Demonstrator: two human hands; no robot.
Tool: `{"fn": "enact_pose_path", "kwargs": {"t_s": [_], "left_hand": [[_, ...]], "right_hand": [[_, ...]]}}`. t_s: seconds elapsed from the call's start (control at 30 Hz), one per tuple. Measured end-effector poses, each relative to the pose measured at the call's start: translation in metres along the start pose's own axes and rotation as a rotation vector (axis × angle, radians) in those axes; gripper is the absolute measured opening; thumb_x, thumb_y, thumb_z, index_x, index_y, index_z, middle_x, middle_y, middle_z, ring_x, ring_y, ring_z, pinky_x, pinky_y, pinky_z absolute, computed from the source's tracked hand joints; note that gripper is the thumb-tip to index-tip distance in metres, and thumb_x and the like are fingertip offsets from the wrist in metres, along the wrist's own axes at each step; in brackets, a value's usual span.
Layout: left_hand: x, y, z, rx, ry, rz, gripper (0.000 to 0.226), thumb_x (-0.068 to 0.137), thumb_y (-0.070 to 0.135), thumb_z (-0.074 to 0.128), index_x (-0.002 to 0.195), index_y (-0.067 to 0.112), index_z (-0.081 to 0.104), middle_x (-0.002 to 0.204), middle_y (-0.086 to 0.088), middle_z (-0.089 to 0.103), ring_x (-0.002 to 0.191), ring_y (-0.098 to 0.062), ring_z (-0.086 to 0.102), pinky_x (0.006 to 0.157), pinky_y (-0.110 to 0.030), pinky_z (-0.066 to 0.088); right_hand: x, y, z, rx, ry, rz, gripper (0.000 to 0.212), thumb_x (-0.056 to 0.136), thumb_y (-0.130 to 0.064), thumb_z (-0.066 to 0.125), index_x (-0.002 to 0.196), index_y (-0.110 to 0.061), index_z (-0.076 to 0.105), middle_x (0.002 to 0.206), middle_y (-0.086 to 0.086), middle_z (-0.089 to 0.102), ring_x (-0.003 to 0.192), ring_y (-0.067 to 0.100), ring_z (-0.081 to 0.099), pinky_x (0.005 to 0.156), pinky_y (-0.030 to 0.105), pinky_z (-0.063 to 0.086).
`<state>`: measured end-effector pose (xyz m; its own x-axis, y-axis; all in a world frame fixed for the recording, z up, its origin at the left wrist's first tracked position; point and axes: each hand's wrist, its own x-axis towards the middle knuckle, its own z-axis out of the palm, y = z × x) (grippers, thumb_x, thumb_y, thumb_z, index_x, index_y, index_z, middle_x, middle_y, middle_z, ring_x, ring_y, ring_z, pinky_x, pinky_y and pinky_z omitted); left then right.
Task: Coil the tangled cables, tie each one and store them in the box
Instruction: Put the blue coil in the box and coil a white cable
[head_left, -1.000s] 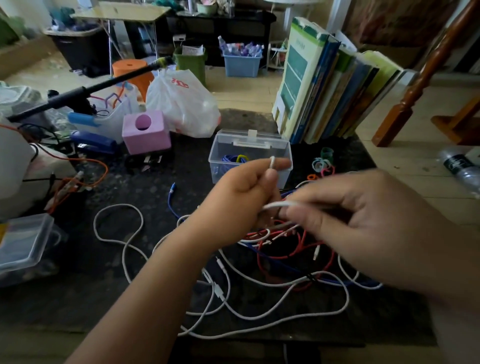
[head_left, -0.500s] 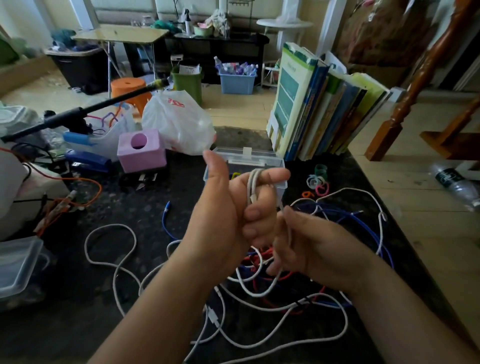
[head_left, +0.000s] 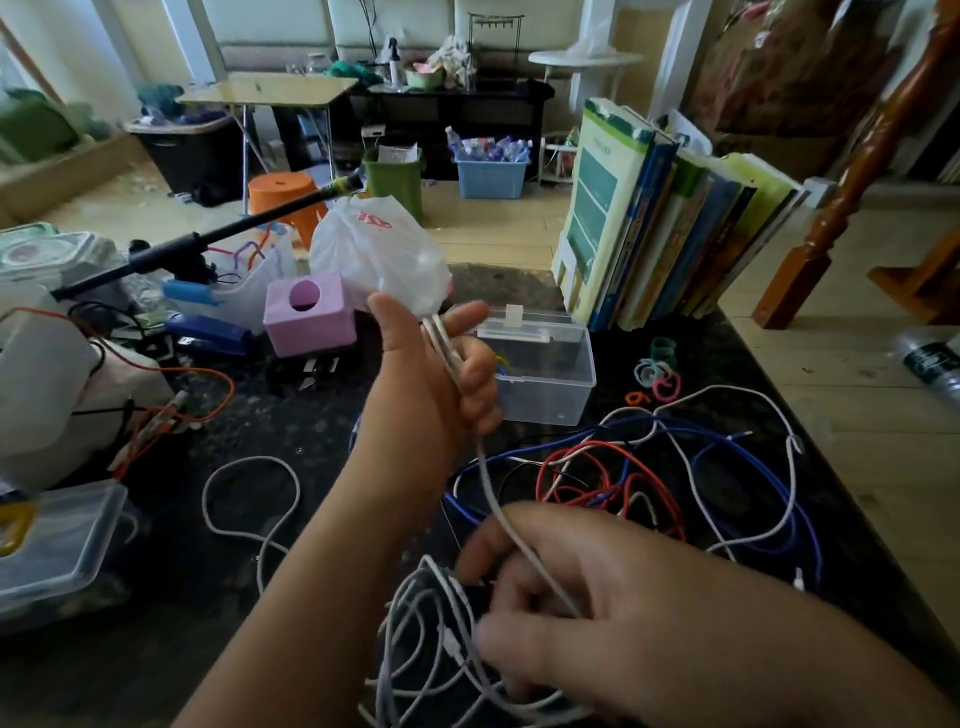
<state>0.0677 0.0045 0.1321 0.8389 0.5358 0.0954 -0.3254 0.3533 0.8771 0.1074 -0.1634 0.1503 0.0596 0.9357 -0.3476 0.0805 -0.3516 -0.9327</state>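
Observation:
My left hand (head_left: 431, 384) is raised over the dark table and grips a few folded turns of a white cable (head_left: 491, 499) in its curled fingers. From there the cable runs down to my right hand (head_left: 587, 608), low and near the camera, which pinches it between thumb and fingers. Loose white loops (head_left: 421, 654) hang below that hand. A tangle of red, blue and white cables (head_left: 649, 478) lies on the table to the right. The clear plastic box (head_left: 550, 374) stands open behind my left hand, with a coiled cable partly visible inside.
Coloured hair ties (head_left: 657, 371) lie right of the box. A row of books (head_left: 670, 218) stands at the back right. A pink block (head_left: 309, 317), white bag (head_left: 379, 254), blue stapler (head_left: 210, 332) and black rod (head_left: 208, 241) crowd the back left. A clear lid (head_left: 57, 545) sits at left.
My left hand has risen and turned with more cable wound in it. My right hand has dropped toward the camera, sliding down the white cable and drawing it taut.

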Motion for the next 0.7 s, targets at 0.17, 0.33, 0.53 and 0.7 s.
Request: {"fn": "enact_pose_path", "kwargs": {"t_s": [0.17, 0.33, 0.53, 0.7], "left_hand": [[0.005, -0.001, -0.022, 0.434, 0.155, 0.185, 0.076, 0.085, 0.072, 0.017, 0.115, 0.011, 0.053, 0.064, 0.002, 0.043, 0.053, -0.008, 0.039, 0.052, -0.026, 0.035], [-0.004, -0.024, 0.010, 0.531, -0.115, -0.122, 0.105, 0.052, 0.103, 0.014, 0.095, 0.016, 0.055, 0.066, -0.007, 0.042, 0.058, -0.017, 0.037, 0.054, -0.030, 0.032], [-0.019, -0.022, 0.013, 0.296, -0.571, -0.333, 0.088, 0.059, 0.086, 0.010, 0.069, 0.010, 0.054, 0.053, -0.006, 0.036, 0.044, -0.014, 0.031, 0.046, -0.024, 0.029], [-0.017, -0.016, 0.013, -0.185, -0.601, -0.370, 0.087, 0.064, 0.090, 0.018, 0.077, 0.013, 0.058, 0.050, 0.005, 0.031, 0.042, -0.010, 0.023, 0.043, -0.023, 0.022]], "right_hand": [[-0.017, -0.014, -0.002, -0.095, 0.038, 0.010, 0.011, 0.101, -0.029, 0.056, 0.105, -0.027, 0.066, 0.065, -0.011, 0.061, 0.056, 0.000, 0.052, 0.061, 0.014, 0.040], [-0.028, -0.022, 0.010, -0.763, 0.435, -0.192, 0.028, 0.089, -0.058, 0.048, 0.107, -0.039, 0.060, 0.083, -0.025, 0.063, 0.075, -0.006, 0.059, 0.064, 0.016, 0.046], [-0.037, -0.018, -0.035, -0.560, 0.968, -0.418, 0.019, 0.079, -0.056, 0.064, 0.081, -0.039, 0.073, 0.070, -0.019, 0.070, 0.061, 0.001, 0.065, 0.055, 0.014, 0.052], [-0.005, 0.018, -0.066, 0.250, 0.639, -0.150, 0.027, 0.069, -0.051, 0.070, 0.072, -0.024, 0.072, 0.053, -0.002, 0.040, 0.039, 0.008, 0.031, 0.036, 0.020, 0.027]]}}
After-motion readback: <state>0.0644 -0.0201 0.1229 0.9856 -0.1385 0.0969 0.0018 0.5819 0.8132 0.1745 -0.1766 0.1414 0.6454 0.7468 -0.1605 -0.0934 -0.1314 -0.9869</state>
